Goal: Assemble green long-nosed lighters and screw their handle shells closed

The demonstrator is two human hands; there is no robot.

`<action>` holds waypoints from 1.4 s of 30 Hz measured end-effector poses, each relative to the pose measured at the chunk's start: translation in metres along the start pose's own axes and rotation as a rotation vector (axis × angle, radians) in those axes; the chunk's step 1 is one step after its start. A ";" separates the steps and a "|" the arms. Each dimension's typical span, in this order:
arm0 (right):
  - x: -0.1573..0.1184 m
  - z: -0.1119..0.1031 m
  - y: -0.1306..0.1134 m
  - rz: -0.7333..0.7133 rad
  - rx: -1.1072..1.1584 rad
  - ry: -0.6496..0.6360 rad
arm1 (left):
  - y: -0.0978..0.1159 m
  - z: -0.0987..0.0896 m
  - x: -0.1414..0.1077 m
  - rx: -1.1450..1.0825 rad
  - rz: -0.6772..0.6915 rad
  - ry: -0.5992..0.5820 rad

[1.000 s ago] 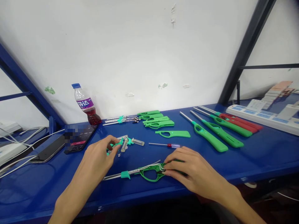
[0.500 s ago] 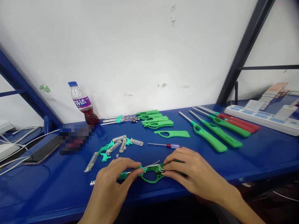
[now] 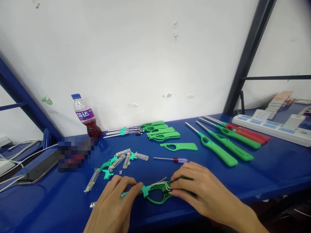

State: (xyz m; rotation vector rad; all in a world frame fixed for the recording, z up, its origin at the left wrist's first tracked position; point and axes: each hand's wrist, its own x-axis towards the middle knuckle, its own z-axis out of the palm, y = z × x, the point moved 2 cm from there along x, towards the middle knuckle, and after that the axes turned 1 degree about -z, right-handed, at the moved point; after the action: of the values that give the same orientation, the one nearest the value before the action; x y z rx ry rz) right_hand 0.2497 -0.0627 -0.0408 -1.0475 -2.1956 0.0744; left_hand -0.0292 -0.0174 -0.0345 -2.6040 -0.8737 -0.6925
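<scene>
A green lighter shell half lies low over the blue table's front part, its inside facing up with white wires along it. My right hand pinches its right part, where the wires end. At its left end sits a teal nozzle piece on a metal rod. My left hand has thumb and index finger closed around the rod part just left of that piece. The rod's silver tip shows left of my left hand.
Clear fuel tanks with teal parts lie behind my left hand. A screwdriver lies behind my right. Green shells, metal rods, finished-looking lighters, a bottle, phone and power strip surround them.
My left thumb and index finger have shifted left off the teal piece, which now shows more fully. My right hand keeps its hold. The whole view has tilted slightly upward.
</scene>
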 end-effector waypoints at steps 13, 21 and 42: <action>0.001 0.000 0.001 -0.003 -0.016 -0.003 | 0.032 0.011 0.018 -0.278 -0.084 0.070; 0.001 -0.001 0.000 -0.018 -0.030 0.005 | 0.033 0.024 0.011 -0.155 -0.052 -0.025; 0.003 -0.001 -0.001 -0.041 -0.051 -0.004 | 0.044 0.023 0.025 -0.249 -0.081 0.119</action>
State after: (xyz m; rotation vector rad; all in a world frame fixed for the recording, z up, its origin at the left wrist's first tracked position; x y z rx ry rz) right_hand 0.2486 -0.0617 -0.0383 -1.0297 -2.2319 0.0020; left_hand 0.0237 -0.0294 -0.0465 -2.7179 -0.9126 -1.0283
